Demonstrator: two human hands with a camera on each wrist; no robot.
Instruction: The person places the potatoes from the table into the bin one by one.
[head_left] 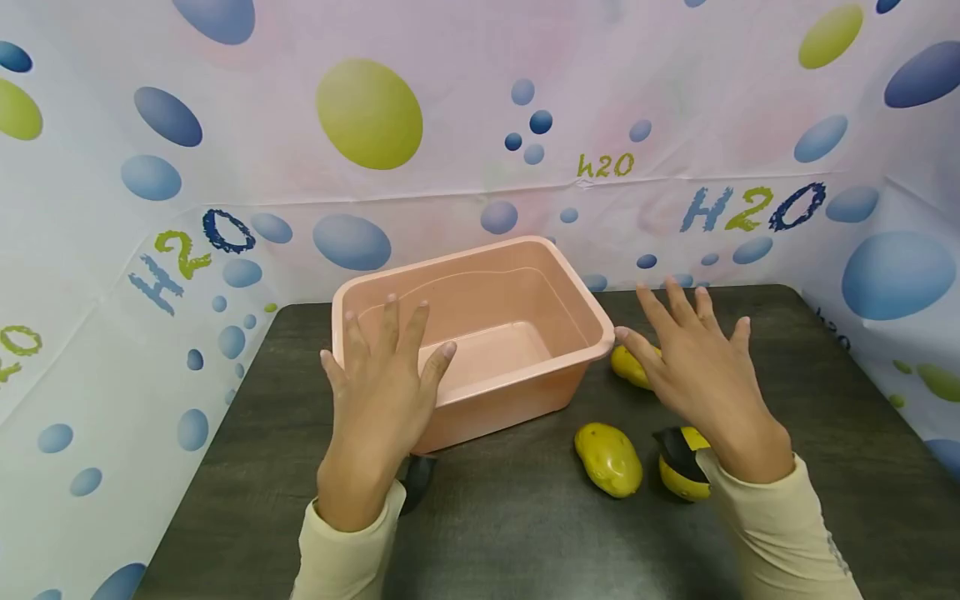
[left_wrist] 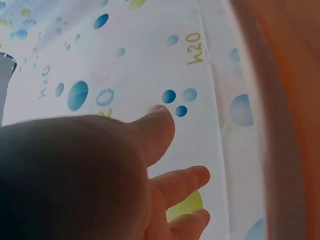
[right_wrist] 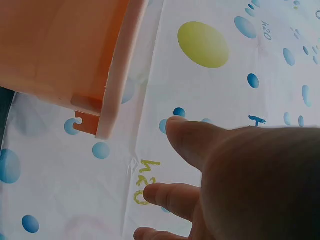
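Note:
A peach-coloured plastic basin [head_left: 495, 392] stands on the dark table. My left hand [head_left: 382, 383] hovers over its near left side with fingers spread, holding nothing. In the left wrist view, the thumb and fingers of that left hand [left_wrist: 155, 150] are extended, with the basin's rim at the right. My right hand [head_left: 701, 375] is spread in the air to the right of the basin, also holding nothing. Beneath and beside it lie three yellow fruits: one [head_left: 609, 460] in plain view, another [head_left: 632, 367] partly behind the thumb, a third [head_left: 682, 483] partly covered near the wrist.
Behind the dark wooden table [head_left: 495, 533] hangs a white sheet [head_left: 465, 175] printed with blue and green spots and H2O lettering; it also covers both sides. Small black objects show beside the left wrist [head_left: 417, 482] and the right wrist [head_left: 677, 454].

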